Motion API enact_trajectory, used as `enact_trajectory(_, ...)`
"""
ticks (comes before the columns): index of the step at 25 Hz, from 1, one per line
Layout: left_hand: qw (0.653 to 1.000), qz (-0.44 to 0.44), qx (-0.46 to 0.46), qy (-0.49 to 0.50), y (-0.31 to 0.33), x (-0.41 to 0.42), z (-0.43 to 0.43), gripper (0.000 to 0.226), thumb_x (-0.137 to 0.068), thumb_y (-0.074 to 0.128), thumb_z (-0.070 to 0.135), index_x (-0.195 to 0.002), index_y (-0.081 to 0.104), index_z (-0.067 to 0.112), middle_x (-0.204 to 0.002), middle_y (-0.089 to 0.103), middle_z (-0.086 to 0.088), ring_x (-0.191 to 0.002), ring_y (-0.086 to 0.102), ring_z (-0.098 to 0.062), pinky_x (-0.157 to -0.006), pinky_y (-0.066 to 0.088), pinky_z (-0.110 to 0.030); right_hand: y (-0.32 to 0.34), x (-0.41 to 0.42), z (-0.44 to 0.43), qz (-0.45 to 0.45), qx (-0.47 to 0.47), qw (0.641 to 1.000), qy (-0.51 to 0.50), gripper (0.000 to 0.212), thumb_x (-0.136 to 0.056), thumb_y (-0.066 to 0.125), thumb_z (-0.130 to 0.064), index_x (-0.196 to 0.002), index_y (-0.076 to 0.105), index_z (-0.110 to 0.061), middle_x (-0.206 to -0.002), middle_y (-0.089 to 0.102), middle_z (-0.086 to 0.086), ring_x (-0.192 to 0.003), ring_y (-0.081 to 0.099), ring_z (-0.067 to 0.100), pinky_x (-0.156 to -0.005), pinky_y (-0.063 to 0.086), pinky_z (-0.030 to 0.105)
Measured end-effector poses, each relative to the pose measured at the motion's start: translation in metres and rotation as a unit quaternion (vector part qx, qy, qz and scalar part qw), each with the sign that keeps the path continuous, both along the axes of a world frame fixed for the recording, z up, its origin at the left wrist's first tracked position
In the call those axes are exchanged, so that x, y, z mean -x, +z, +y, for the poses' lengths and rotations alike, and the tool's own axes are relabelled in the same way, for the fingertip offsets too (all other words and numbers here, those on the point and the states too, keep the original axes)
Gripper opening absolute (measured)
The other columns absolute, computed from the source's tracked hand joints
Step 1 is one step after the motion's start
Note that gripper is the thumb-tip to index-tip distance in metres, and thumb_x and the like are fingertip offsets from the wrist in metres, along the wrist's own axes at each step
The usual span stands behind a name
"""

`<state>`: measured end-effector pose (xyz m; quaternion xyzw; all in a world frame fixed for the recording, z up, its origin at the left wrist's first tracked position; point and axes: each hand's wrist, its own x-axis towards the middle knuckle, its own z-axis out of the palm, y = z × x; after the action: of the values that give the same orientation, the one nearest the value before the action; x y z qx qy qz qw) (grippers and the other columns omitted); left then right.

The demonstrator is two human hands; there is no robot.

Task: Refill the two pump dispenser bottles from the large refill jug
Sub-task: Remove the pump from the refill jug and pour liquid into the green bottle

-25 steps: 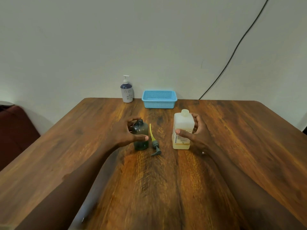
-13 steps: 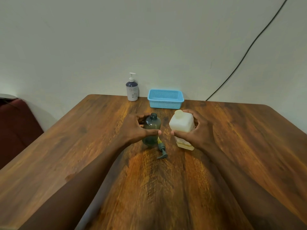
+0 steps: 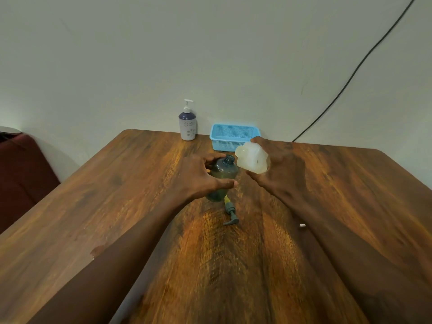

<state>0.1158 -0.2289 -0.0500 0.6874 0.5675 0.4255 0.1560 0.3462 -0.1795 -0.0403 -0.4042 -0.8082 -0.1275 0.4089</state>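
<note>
— Where is the refill jug (image 3: 253, 159)?

— Clamped in my right hand (image 3: 277, 168), lifted and tipped, its mouth just beside the open neck of the dark bottle (image 3: 222, 177).

— And that bottle?

— My left hand (image 3: 201, 177) is wrapped round it. Its pump (image 3: 230, 212) lies just in front; the white dispenser (image 3: 187, 121) and blue basket (image 3: 233, 136) stand behind.

Wooden table (image 3: 117, 206) with basket (image 3: 233, 136), pump (image 3: 230, 212)

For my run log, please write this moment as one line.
left hand steadies open dark bottle | right hand tips refill jug toward it | pump on table
</note>
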Motion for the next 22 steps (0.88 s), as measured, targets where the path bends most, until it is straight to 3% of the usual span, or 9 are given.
enact_trajectory(6,1.000,-0.007,-0.023,-0.003,-0.0009,-0.0037,0.0002,0.088,-0.058,0.090,0.058,-0.135,0.067,0.022,-0.125,0.074,0.006,-0.104,0.069,-0.003,-0.089,0.059,-0.023,0.0024,0.0004,0.0023,-0.044,-0.037,0.998,-0.025,0.068,-0.079,0.086,-0.040,-0.138,0.058,-0.021,-0.122,0.074,0.009,-0.092,0.072,0.027,-0.069,0.061,0.037)
enact_trajectory(14,1.000,-0.007,-0.025,-0.007,-0.0015,-0.0005,0.0006,0.087,-0.059,0.091,0.056,-0.135,0.066,0.023,-0.126,0.073,0.007,-0.104,0.069,-0.001,-0.085,0.058,-0.018,0.0054,0.0017,0.0039,-0.065,-0.053,0.996,-0.036,0.068,-0.077,0.086,-0.033,-0.138,0.059,-0.022,-0.124,0.073,0.006,-0.100,0.071,0.027,-0.078,0.060,0.039)
enact_trajectory(18,1.000,-0.003,-0.020,-0.010,-0.0008,-0.0005,-0.0006,0.089,-0.057,0.088,0.059,-0.136,0.066,0.023,-0.126,0.073,0.007,-0.103,0.069,-0.002,-0.086,0.060,-0.023,0.0069,0.0027,0.0027,-0.074,-0.058,0.995,-0.038,0.070,-0.074,0.088,-0.030,-0.138,0.061,-0.021,-0.125,0.073,0.006,-0.104,0.071,0.028,-0.083,0.059,0.043)
enact_trajectory(22,1.000,0.001,-0.025,-0.011,-0.0016,-0.0010,-0.0010,0.085,-0.061,0.092,0.051,-0.136,0.065,0.021,-0.126,0.073,0.005,-0.102,0.069,-0.003,-0.085,0.060,-0.021,0.0078,0.0027,0.0024,-0.077,-0.054,0.995,-0.040,0.069,-0.075,0.088,-0.028,-0.138,0.060,-0.022,-0.126,0.072,0.006,-0.106,0.070,0.029,-0.085,0.058,0.046)
